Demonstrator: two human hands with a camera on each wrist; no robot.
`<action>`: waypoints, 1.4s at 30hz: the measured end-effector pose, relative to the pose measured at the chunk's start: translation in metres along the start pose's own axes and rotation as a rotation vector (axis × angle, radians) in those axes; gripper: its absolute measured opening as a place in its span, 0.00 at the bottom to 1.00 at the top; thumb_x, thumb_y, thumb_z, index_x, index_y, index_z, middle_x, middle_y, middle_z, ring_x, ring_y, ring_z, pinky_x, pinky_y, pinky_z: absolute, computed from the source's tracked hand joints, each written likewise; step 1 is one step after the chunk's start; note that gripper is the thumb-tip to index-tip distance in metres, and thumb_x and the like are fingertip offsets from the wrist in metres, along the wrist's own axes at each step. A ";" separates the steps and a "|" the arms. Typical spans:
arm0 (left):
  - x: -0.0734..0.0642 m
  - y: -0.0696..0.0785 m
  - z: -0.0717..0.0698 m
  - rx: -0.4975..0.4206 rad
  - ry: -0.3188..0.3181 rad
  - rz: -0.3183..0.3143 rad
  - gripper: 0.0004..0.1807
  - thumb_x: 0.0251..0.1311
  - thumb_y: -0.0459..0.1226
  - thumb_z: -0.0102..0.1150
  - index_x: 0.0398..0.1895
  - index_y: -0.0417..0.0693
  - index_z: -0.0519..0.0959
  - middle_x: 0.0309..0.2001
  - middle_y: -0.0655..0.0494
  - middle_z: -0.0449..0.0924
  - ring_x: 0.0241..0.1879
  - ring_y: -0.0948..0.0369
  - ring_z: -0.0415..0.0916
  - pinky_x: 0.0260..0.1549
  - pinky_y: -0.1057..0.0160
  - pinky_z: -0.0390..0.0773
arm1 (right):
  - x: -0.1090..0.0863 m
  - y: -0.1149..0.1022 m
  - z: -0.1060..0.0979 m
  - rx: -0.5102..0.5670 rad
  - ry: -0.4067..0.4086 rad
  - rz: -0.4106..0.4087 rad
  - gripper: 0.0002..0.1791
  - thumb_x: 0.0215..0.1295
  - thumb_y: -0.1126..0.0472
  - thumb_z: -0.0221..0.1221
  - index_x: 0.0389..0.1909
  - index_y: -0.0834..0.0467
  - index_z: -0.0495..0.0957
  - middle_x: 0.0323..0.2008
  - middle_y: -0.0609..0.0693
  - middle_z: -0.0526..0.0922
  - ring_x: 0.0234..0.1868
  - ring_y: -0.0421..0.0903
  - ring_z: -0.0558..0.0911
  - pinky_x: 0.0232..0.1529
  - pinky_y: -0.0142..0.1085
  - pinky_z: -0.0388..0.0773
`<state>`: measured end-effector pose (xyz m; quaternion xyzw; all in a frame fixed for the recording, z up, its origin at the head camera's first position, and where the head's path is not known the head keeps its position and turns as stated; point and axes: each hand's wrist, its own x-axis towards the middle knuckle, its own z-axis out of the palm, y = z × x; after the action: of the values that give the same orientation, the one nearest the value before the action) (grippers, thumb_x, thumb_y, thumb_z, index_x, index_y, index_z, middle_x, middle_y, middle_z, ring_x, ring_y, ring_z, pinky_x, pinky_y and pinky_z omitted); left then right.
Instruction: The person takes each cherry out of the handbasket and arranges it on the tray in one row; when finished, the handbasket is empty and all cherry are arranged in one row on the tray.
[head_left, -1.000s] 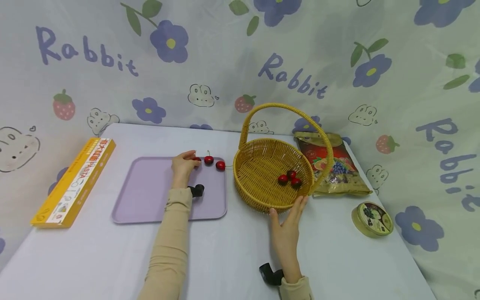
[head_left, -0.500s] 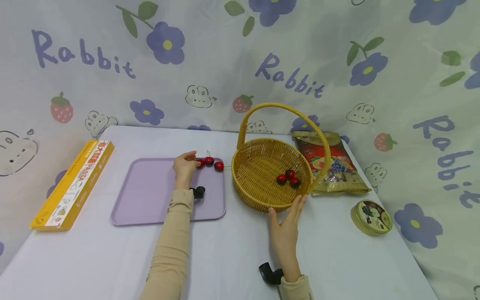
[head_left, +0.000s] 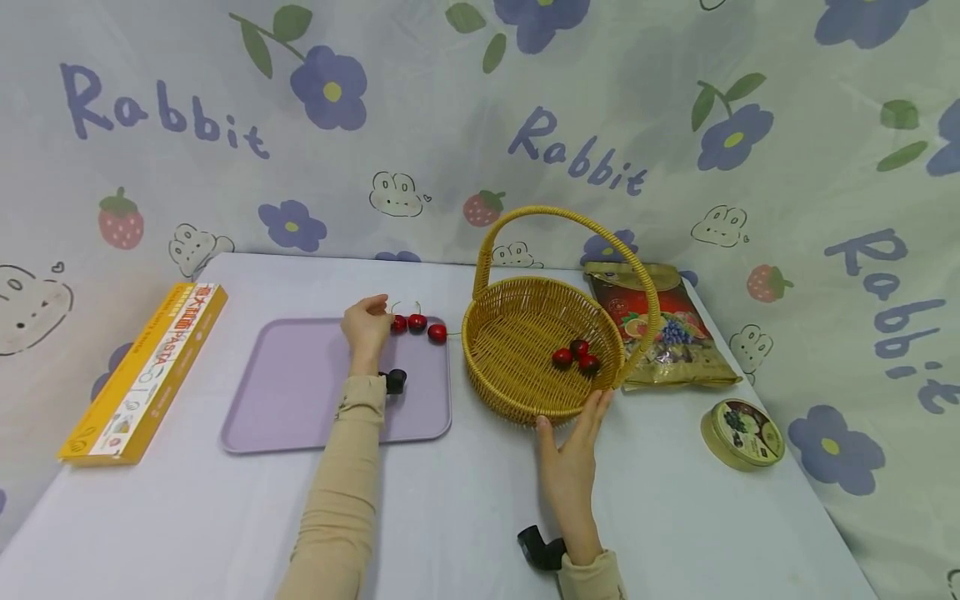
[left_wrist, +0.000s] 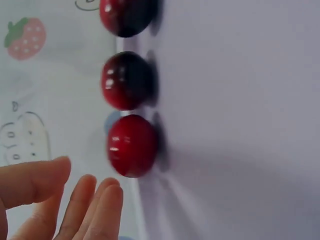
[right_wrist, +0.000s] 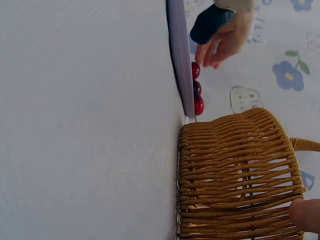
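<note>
In the head view three cherries stand in a row along the far right part of the lilac tray [head_left: 292, 392]: a left one [head_left: 398, 323], a middle one [head_left: 417, 323] and a right one [head_left: 437, 333]. My left hand [head_left: 366, 332] hovers just left of the row. The left wrist view shows its fingers loosely bent and a small gap to the nearest cherry [left_wrist: 132, 146]. My right hand [head_left: 572, 471] touches the near side of the yellow wicker basket [head_left: 517, 342] with fingers and thumb spread. Three more cherries [head_left: 577, 355] lie inside, towards the right.
On the left lies a yellow pasta box [head_left: 146, 375]. A red and gold bag [head_left: 663, 325] rests behind the basket's right side, partly behind its arched handle [head_left: 570, 214]. Towards the right edge of the table is a round gold tin [head_left: 742, 435].
My left hand has let go of the left cherry and drawn back slightly, so that cherry and its upright stem now show. My right hand stays at the basket.
</note>
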<state>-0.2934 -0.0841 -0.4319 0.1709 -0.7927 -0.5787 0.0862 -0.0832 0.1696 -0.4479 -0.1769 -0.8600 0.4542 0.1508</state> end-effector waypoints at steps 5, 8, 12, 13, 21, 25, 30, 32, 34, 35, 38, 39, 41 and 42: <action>-0.008 0.031 -0.004 -0.131 -0.066 0.008 0.19 0.61 0.28 0.56 0.56 0.40 0.80 0.55 0.43 0.81 0.54 0.53 0.79 0.55 0.61 0.81 | 0.001 0.000 -0.003 0.001 0.005 -0.003 0.50 0.70 0.55 0.57 0.77 0.58 0.29 0.77 0.51 0.24 0.59 0.65 0.71 0.15 0.33 0.64; -0.014 0.058 -0.006 -0.312 -0.271 -0.030 0.20 0.67 0.31 0.54 0.62 0.39 0.75 0.60 0.42 0.77 0.56 0.54 0.79 0.56 0.65 0.81 | 0.002 0.000 -0.004 0.003 0.006 -0.008 0.50 0.70 0.55 0.57 0.77 0.58 0.29 0.77 0.51 0.24 0.66 0.65 0.65 0.17 0.33 0.65; -0.024 0.090 0.004 -0.494 -0.598 -0.125 0.23 0.72 0.35 0.48 0.68 0.38 0.66 0.66 0.39 0.70 0.62 0.51 0.74 0.61 0.62 0.77 | 0.002 0.000 -0.006 -0.001 0.006 -0.006 0.50 0.70 0.55 0.57 0.77 0.58 0.29 0.77 0.52 0.24 0.68 0.65 0.62 0.18 0.33 0.65; -0.027 0.096 0.011 -0.518 -0.657 -0.144 0.24 0.73 0.36 0.46 0.69 0.37 0.65 0.67 0.38 0.69 0.64 0.49 0.72 0.63 0.60 0.75 | 0.002 0.000 -0.006 -0.001 0.006 -0.004 0.50 0.70 0.55 0.57 0.77 0.58 0.29 0.77 0.52 0.24 0.68 0.65 0.63 0.17 0.33 0.65; -0.056 0.107 0.099 -0.306 -0.879 -0.263 0.22 0.72 0.35 0.48 0.65 0.33 0.67 0.64 0.35 0.71 0.63 0.44 0.72 0.63 0.54 0.75 | 0.002 0.003 -0.005 0.006 0.016 -0.010 0.50 0.70 0.57 0.57 0.76 0.61 0.31 0.77 0.54 0.25 0.68 0.67 0.63 0.28 0.42 0.79; -0.069 0.098 0.131 -0.048 -0.969 -0.312 0.23 0.71 0.31 0.47 0.67 0.31 0.64 0.64 0.33 0.70 0.62 0.43 0.73 0.62 0.53 0.77 | 0.001 0.005 -0.003 0.008 0.021 -0.016 0.49 0.70 0.56 0.57 0.76 0.62 0.32 0.77 0.55 0.25 0.72 0.66 0.56 0.37 0.49 0.81; -0.089 0.091 0.154 0.109 -0.998 -0.355 0.22 0.67 0.28 0.51 0.63 0.31 0.68 0.58 0.33 0.74 0.57 0.43 0.77 0.57 0.55 0.81 | 0.001 0.006 -0.003 0.009 0.028 -0.003 0.49 0.70 0.55 0.57 0.77 0.62 0.32 0.77 0.54 0.26 0.65 0.67 0.67 0.26 0.41 0.75; -0.095 0.090 0.162 0.130 -0.977 -0.351 0.21 0.66 0.30 0.53 0.61 0.33 0.72 0.55 0.35 0.77 0.53 0.45 0.80 0.54 0.56 0.83 | 0.001 0.004 -0.003 0.013 0.031 -0.007 0.49 0.70 0.56 0.57 0.77 0.61 0.33 0.77 0.54 0.26 0.69 0.66 0.62 0.33 0.47 0.80; -0.095 0.087 0.170 0.125 -0.948 -0.356 0.20 0.63 0.30 0.58 0.58 0.34 0.74 0.49 0.38 0.79 0.47 0.47 0.83 0.48 0.58 0.86 | 0.001 0.002 -0.002 0.016 0.034 -0.019 0.49 0.70 0.56 0.57 0.77 0.60 0.33 0.78 0.54 0.26 0.73 0.64 0.55 0.42 0.53 0.80; -0.094 0.085 0.176 0.136 -0.933 -0.346 0.20 0.62 0.31 0.60 0.57 0.35 0.75 0.48 0.38 0.80 0.44 0.47 0.84 0.45 0.58 0.87 | 0.001 0.001 -0.001 0.021 0.034 -0.026 0.49 0.70 0.56 0.58 0.77 0.60 0.33 0.78 0.54 0.27 0.75 0.64 0.51 0.48 0.56 0.79; -0.083 0.069 0.206 0.169 -0.887 -0.322 0.22 0.55 0.32 0.68 0.54 0.36 0.77 0.44 0.41 0.81 0.39 0.48 0.84 0.39 0.57 0.88 | 0.000 0.000 0.000 0.032 0.039 -0.043 0.49 0.69 0.56 0.58 0.77 0.60 0.34 0.78 0.54 0.27 0.75 0.63 0.50 0.51 0.58 0.78; -0.077 0.060 0.219 0.203 -0.870 -0.295 0.24 0.51 0.34 0.72 0.51 0.36 0.78 0.43 0.42 0.82 0.37 0.49 0.84 0.37 0.57 0.88 | 0.000 0.000 0.000 0.030 0.043 -0.046 0.49 0.69 0.56 0.58 0.77 0.61 0.34 0.78 0.54 0.27 0.74 0.64 0.52 0.50 0.57 0.78; -0.074 0.051 0.238 0.303 -0.808 -0.197 0.30 0.43 0.40 0.79 0.50 0.37 0.79 0.45 0.43 0.82 0.39 0.50 0.84 0.37 0.57 0.87 | 0.000 0.001 0.001 0.027 0.050 -0.050 0.49 0.69 0.56 0.58 0.77 0.61 0.35 0.78 0.54 0.28 0.73 0.64 0.55 0.46 0.54 0.80; -0.071 0.043 0.250 0.358 -0.768 -0.125 0.34 0.37 0.43 0.81 0.49 0.37 0.80 0.45 0.43 0.82 0.39 0.50 0.83 0.35 0.58 0.86 | 0.000 0.002 0.001 0.028 0.051 -0.049 0.48 0.69 0.56 0.58 0.77 0.61 0.35 0.78 0.54 0.28 0.72 0.64 0.58 0.41 0.51 0.81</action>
<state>-0.3183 0.1761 -0.4652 0.0028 -0.8433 -0.4579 -0.2814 -0.0835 0.1695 -0.4503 -0.1651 -0.8537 0.4576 0.1860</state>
